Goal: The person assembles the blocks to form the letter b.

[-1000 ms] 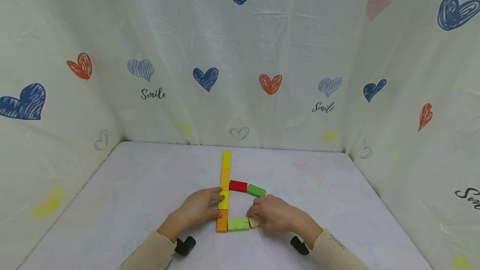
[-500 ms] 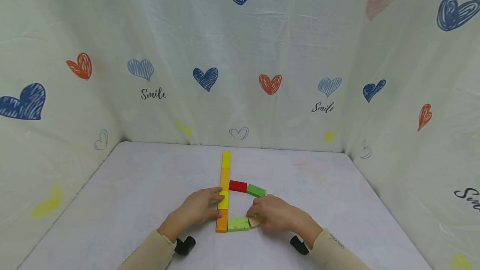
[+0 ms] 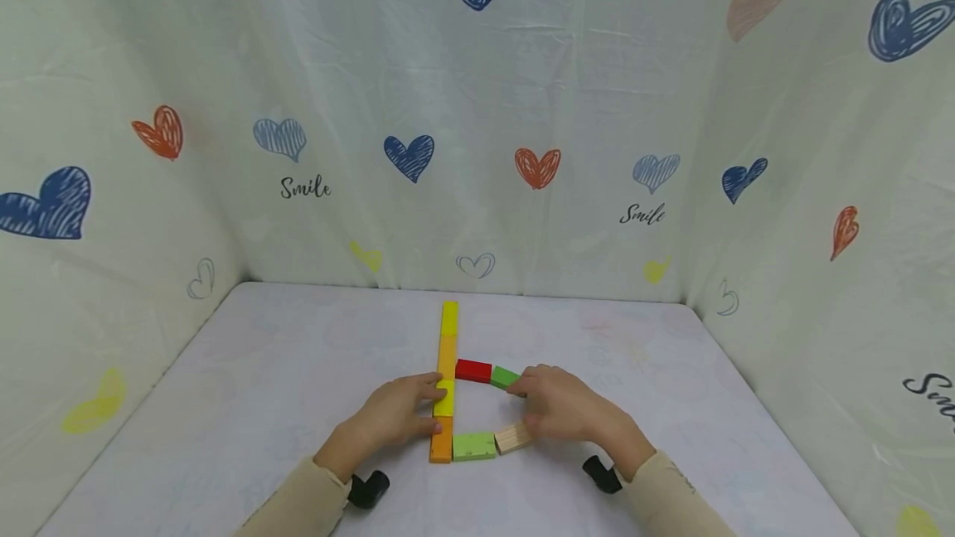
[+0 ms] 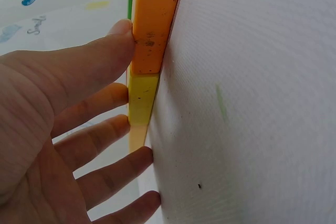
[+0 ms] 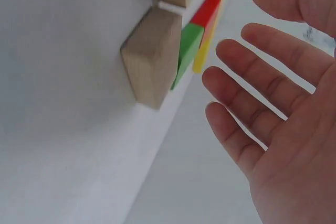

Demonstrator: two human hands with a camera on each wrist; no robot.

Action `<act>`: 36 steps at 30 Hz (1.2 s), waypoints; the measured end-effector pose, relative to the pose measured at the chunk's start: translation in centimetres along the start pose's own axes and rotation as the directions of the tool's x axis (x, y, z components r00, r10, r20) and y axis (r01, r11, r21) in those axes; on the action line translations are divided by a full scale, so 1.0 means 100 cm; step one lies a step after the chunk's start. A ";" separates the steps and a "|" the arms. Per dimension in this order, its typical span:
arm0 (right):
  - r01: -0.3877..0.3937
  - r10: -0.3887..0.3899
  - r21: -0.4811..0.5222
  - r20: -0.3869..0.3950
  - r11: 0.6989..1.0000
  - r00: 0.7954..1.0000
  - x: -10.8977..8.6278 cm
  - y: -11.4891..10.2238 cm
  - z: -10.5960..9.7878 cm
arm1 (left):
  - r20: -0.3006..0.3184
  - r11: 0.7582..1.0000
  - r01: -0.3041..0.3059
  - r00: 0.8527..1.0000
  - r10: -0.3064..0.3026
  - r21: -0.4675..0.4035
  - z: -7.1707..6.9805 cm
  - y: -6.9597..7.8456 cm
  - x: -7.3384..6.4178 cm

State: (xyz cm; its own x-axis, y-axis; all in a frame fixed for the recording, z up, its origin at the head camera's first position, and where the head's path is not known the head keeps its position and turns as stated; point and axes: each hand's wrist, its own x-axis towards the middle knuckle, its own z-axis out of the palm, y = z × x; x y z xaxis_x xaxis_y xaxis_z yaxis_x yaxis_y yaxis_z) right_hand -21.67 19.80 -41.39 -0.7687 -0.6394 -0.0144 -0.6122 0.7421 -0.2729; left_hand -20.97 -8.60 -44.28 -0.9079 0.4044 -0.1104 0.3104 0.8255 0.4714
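Observation:
A straight column of yellow blocks (image 3: 449, 318) and orange blocks (image 3: 441, 441) lies on the table. My left hand (image 3: 395, 411) touches its left side with thumb and fingertips, fingers spread in the left wrist view. From the column's right side run a red block (image 3: 473, 370) and a green block (image 3: 503, 377). Lower down, a light green block (image 3: 473, 447) meets a plain wooden block (image 3: 511, 437). My right hand (image 3: 567, 406) is above the right end of this shape. In the right wrist view its fingers are extended, apart from a second wooden block (image 5: 149, 59), which it hides from the head view.
The white tabletop (image 3: 321, 330) stretches around the blocks. Behind it hangs a pale curtain (image 3: 477, 89) printed with hearts, which also lines both sides. A black wrist device (image 3: 369, 489) sits below my left hand, and another black device (image 3: 601, 474) below the right.
My right hand has let go of the wooden block and lifted slightly up and right, uncovering more of the wooden piece beside the light green block. The left hand has not moved.

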 end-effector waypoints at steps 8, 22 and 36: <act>-0.055 0.059 0.085 -0.054 0.995 0.997 -0.008 0.021 -0.002 | -0.003 1.000 -0.008 1.000 0.008 0.009 0.001 -0.001 0.000; -0.101 0.104 0.096 -0.030 0.990 0.994 -0.012 0.032 0.006 | -0.005 1.000 -0.008 1.000 0.008 0.004 0.001 0.000 0.000; -0.088 0.092 0.135 -0.025 0.987 0.995 -0.011 0.033 0.011 | -0.003 1.000 -0.005 1.000 0.005 0.008 0.001 -0.001 0.000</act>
State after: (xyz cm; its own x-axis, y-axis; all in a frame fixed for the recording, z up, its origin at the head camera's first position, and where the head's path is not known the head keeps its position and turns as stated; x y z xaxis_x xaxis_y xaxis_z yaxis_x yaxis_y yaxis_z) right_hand -22.62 22.77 -43.34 -0.8265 -0.5627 -0.0151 -0.5114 0.7618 -0.3976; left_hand -20.97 -8.59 -44.42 -0.9069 0.4078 -0.1057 0.3174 0.8264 0.4650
